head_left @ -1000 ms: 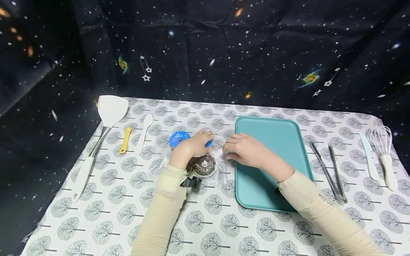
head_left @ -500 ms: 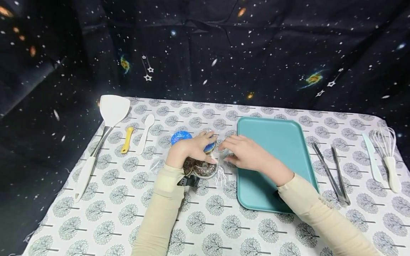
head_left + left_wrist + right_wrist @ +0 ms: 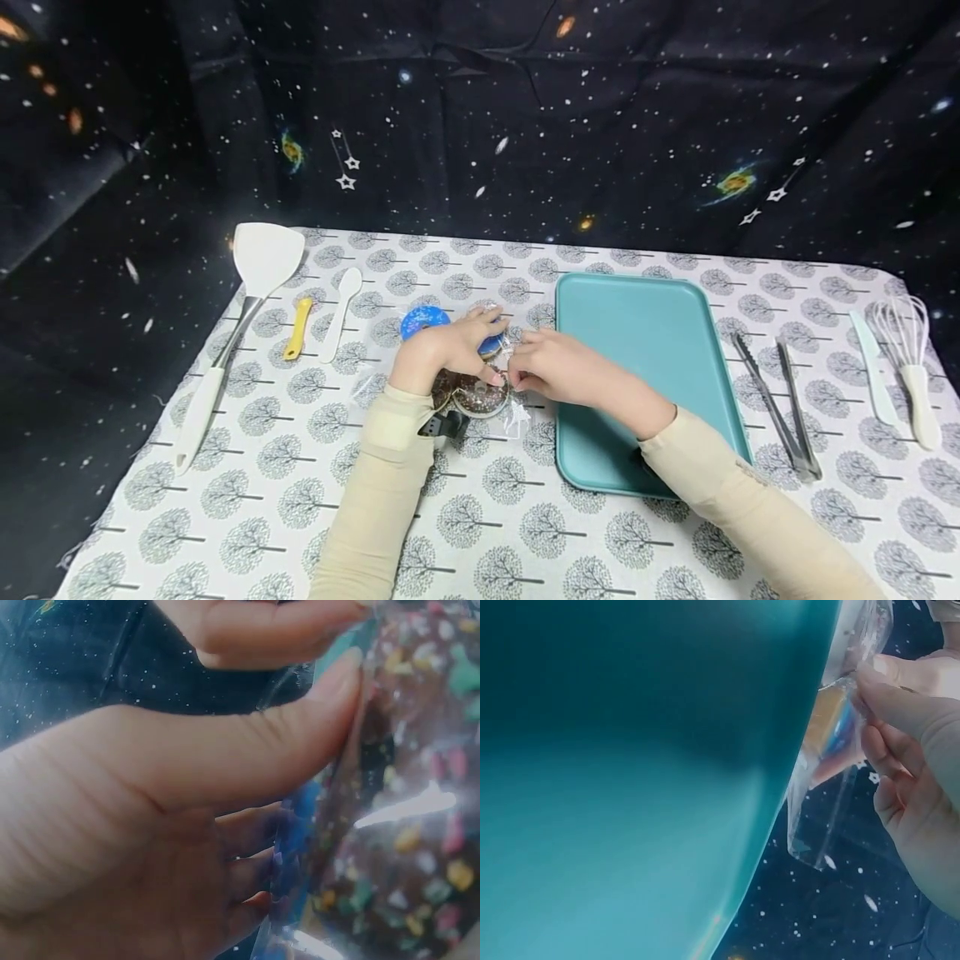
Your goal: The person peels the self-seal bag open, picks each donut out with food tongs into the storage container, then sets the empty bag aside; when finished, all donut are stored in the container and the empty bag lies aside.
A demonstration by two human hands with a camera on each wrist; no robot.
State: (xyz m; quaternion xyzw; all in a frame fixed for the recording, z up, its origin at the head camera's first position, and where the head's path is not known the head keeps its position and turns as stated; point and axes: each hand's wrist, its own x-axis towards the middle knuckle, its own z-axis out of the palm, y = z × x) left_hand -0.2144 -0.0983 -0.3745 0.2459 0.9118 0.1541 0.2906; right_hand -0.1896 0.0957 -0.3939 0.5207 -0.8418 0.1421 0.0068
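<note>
Donuts lie in a clear plastic bag [image 3: 517, 418] left of the teal tray [image 3: 636, 321]: blue-glazed ones, such as this blue donut [image 3: 422, 317], behind, and chocolate ones with sprinkles, such as this chocolate donut [image 3: 480, 402], in front. Over the bag my left hand [image 3: 450, 346] spreads its fingers, covering part of the donuts. Its straight thumb [image 3: 247, 754] presses the film beside the sprinkles in the left wrist view. At the bag's right end my right hand [image 3: 558, 364] pinches the film between thumb and forefinger, as the right wrist view shows.
On the left lie a white spatula [image 3: 266, 258], a yellow-handled tool [image 3: 298, 328] and a white spoon [image 3: 341, 315]. Right of the tray are metal tongs [image 3: 787, 417], a pale knife [image 3: 872, 367] and a whisk [image 3: 911, 375]. A dark star-printed cloth [image 3: 525, 125] hangs behind.
My left hand has spread its fingers and thumb over the donuts. My right hand has moved left from the tray's edge and closed its fingertips on the bag's film.
</note>
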